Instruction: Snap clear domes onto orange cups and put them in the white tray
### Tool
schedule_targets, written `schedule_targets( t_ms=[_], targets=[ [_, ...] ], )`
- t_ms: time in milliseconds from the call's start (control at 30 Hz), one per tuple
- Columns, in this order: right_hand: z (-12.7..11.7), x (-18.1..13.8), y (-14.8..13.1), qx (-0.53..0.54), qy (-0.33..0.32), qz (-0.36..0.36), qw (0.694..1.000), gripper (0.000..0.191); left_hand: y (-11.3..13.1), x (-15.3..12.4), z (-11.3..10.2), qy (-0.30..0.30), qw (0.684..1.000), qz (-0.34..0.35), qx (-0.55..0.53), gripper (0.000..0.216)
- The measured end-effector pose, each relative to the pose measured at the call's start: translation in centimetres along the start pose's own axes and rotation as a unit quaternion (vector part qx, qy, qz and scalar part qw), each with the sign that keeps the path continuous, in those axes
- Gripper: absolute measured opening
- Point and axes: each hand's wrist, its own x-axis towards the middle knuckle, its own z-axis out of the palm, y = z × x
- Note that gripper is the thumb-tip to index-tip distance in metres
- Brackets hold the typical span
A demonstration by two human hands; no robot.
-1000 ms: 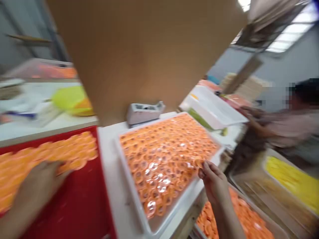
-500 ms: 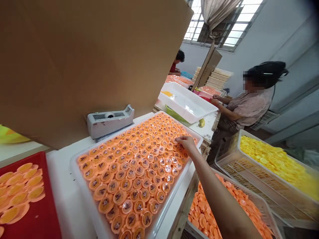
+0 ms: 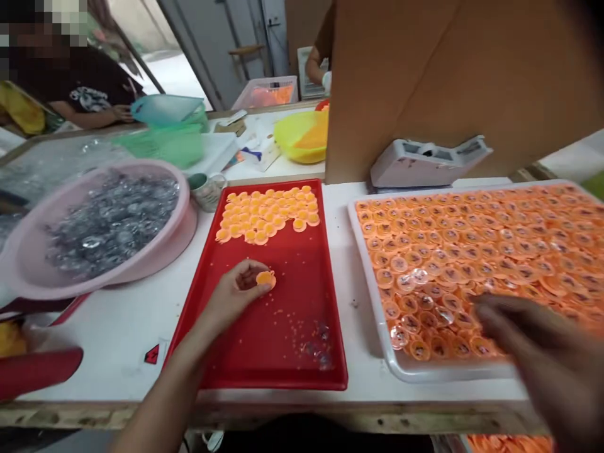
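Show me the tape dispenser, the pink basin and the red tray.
Tape dispenser (image 3: 427,162), head view, on its top casing.
Pink basin (image 3: 117,165), head view, on its rim.
Red tray (image 3: 264,380), head view, on its near rim.

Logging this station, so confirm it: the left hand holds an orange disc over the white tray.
The tray is wrong: the left hand holds the orange disc over the red tray, as the head view shows.

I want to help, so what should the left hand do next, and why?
Probably set the orange disc down with the others on the red tray. The left hand is pinching it over the tray, and the other discs lie grouped together nearby.
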Motion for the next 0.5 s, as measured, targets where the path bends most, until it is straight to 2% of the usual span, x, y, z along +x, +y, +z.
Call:
schedule_targets(
  t_ms=[33,67,133,167,233,333,433,500],
  targets=[
    [3.2,-2.1,0.1,-0.097,-0.103,-0.073,0.987,0.016,-1.0,-0.7,-0.3,0.006,1.000,0.001,-0.027,0.034],
    [6.5,-4.1,0.2,-0.130,-0.199,-0.148,0.960,0.009,-2.0,-1.3,-0.6,0.013,0.999,0.002,-0.049,0.035],
    [13.2,-7.0,0.5,-0.165,-0.321,-0.227,0.905,0.016,-4.0,-2.5,-1.5,0.021,0.997,-0.006,-0.079,0.035],
    [16.3,-7.9,0.6,-0.188,-0.355,-0.254,0.880,0.022,-5.0,-3.0,-2.1,0.026,0.996,-0.012,-0.088,0.034],
    [21.7,-8.3,0.8,-0.241,-0.376,-0.289,0.847,0.030,-6.6,-3.9,-3.3,0.046,0.993,-0.018,-0.108,0.031],
    [27.7,-7.5,0.7,-0.313,-0.346,-0.300,0.832,0.031,-8.3,-4.7,-4.7,0.068,0.986,-0.022,-0.151,0.031],
    [31.5,-6.7,0.9,-0.348,-0.345,-0.301,0.818,0.022,-8.7,-5.3,-5.2,0.064,0.980,-0.035,-0.183,0.031],
    [32.4,-6.8,1.4,-0.359,-0.361,-0.304,0.806,0.017,-8.5,-5.6,-5.1,0.063,0.981,-0.033,-0.181,0.030]
  ],
)
